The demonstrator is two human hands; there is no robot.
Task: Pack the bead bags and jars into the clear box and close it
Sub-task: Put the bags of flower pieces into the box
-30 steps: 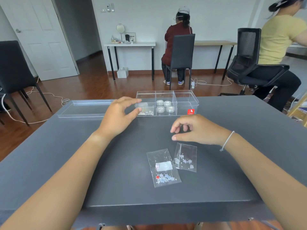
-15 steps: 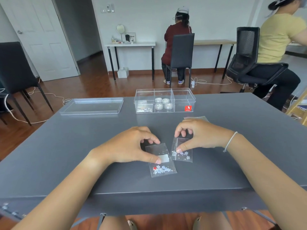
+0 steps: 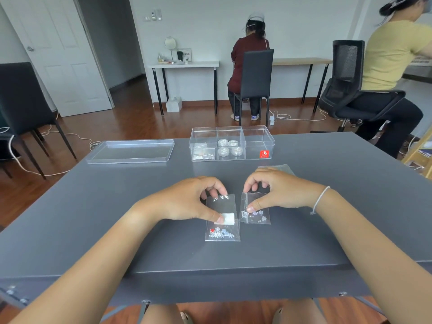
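Observation:
Two small clear bead bags lie flat on the grey table (image 3: 93,218) in front of me. My left hand (image 3: 187,199) pinches the left bead bag (image 3: 223,230), thumb on its white label and fingers at its top edge. My right hand (image 3: 275,190) pinches the right bead bag (image 3: 256,215) the same way. The clear box (image 3: 257,141) stands open at the table's far side, with several round bead jars (image 3: 230,147) in its middle compartment and a bag in its left one. Its right compartment holds nothing.
The clear box lid (image 3: 131,150) lies flat to the left of the box. Another flat bag (image 3: 280,168) peeks out behind my right hand. Beyond the table are black chairs, cables on the wooden floor, and two seated people.
Both hands came back from near the box to the two bags in front of me and closed their fingers on them. The bags have shifted slightly.

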